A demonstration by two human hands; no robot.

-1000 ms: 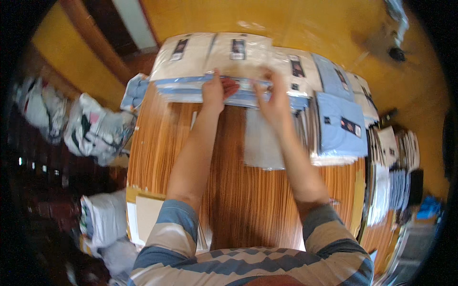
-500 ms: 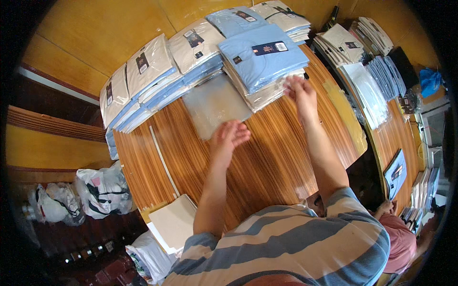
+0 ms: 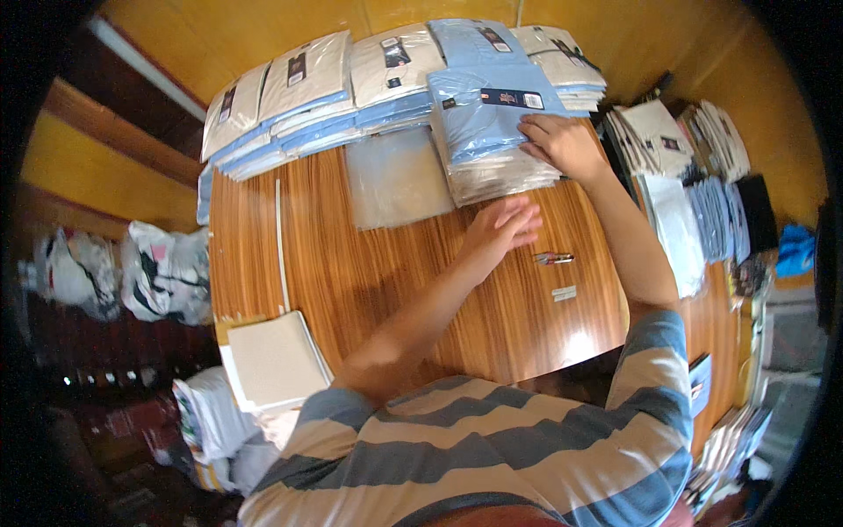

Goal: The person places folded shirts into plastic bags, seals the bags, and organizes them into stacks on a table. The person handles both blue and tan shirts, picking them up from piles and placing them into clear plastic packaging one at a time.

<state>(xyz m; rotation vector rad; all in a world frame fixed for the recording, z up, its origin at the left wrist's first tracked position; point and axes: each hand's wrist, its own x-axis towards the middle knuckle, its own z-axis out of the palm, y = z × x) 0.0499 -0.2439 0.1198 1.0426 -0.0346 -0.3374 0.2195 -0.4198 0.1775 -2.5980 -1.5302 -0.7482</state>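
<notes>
A blue folded garment (image 3: 479, 122) in clear plastic, with a dark tag, tops a stack of bagged beige garments (image 3: 500, 178) at the far middle of the table. Over its right front corner lies my right hand (image 3: 566, 145). The fingers are bent and apart, their tips touching the plastic; the palm side is hidden. My left hand (image 3: 507, 224) hovers in front of the stack, fingers spread, holding nothing. Left of the stack, flat on the wood, lie clear plastic bags (image 3: 399, 180).
Piles of bagged garments (image 3: 303, 75) line the table's far edge. A pen (image 3: 554, 258) and a small grey piece (image 3: 564, 292) lie on the wooden table (image 3: 395, 272). Beige card sheets (image 3: 274, 358) sit at the near left. More garments (image 3: 654, 140) stand on a second table at right.
My right hand has moved from beside the stack onto the blue garment's corner. My left hand has shifted right, toward the stack's front. The view has turned, bringing the pen into sight.
</notes>
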